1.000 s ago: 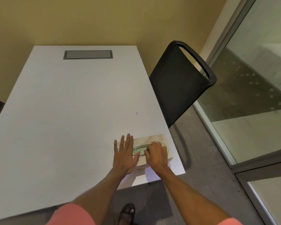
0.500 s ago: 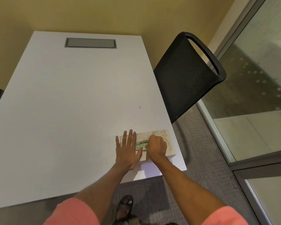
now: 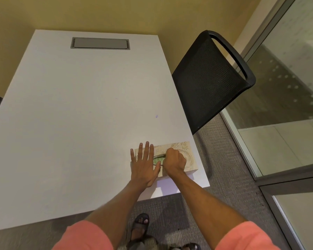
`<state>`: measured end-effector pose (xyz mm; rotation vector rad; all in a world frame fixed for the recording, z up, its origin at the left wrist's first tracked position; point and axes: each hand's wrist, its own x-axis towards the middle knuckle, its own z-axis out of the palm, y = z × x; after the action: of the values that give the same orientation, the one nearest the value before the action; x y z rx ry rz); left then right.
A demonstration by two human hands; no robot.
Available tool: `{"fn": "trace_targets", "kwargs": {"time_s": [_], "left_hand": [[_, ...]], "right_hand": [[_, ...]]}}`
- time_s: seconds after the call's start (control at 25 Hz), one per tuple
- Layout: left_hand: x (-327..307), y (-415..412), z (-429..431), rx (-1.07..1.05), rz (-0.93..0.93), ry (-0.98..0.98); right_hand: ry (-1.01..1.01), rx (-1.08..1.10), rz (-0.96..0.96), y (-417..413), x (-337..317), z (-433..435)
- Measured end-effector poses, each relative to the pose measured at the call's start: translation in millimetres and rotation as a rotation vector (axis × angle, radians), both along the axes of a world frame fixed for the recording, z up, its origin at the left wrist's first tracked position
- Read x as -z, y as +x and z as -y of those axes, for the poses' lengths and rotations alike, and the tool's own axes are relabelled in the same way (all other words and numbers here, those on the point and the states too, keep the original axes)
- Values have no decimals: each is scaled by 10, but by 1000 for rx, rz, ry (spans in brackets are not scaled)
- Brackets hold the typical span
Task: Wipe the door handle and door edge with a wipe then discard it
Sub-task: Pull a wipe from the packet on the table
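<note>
On tissue box [image 3: 185,156], both hands [image 3: 145,164]

A white table [image 3: 65,112] fills the left; a black mesh chair [image 3: 208,82] stands at two o'clock beside glass panels [image 3: 282,109].

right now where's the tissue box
Head view: the tissue box sits at the white table's near right corner, under both hands, just below the black chair.

Warm, even indoor light; soft shadows under the table [image 3: 61,123]; wide-angle bowing at edges; sharp focus
</note>
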<state>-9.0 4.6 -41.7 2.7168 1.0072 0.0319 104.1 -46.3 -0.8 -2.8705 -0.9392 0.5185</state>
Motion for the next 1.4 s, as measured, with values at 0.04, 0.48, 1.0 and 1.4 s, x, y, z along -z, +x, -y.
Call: {"fn": "trace_targets", "kwargs": {"time_s": [0.04, 0.48, 1.0, 1.4], "left_hand": [[2, 3, -2, 0, -1, 8], [-8, -6, 15, 4, -4, 35], [-3, -12, -11, 9, -18, 14], [5, -20, -13, 16, -28, 21]], "right_hand": [[14, 3, -5, -6, 5, 6], [93, -122, -65, 17, -6, 199], [391, -54, -234, 150, -79, 302], [535, -1, -388, 306, -153, 321]]}}
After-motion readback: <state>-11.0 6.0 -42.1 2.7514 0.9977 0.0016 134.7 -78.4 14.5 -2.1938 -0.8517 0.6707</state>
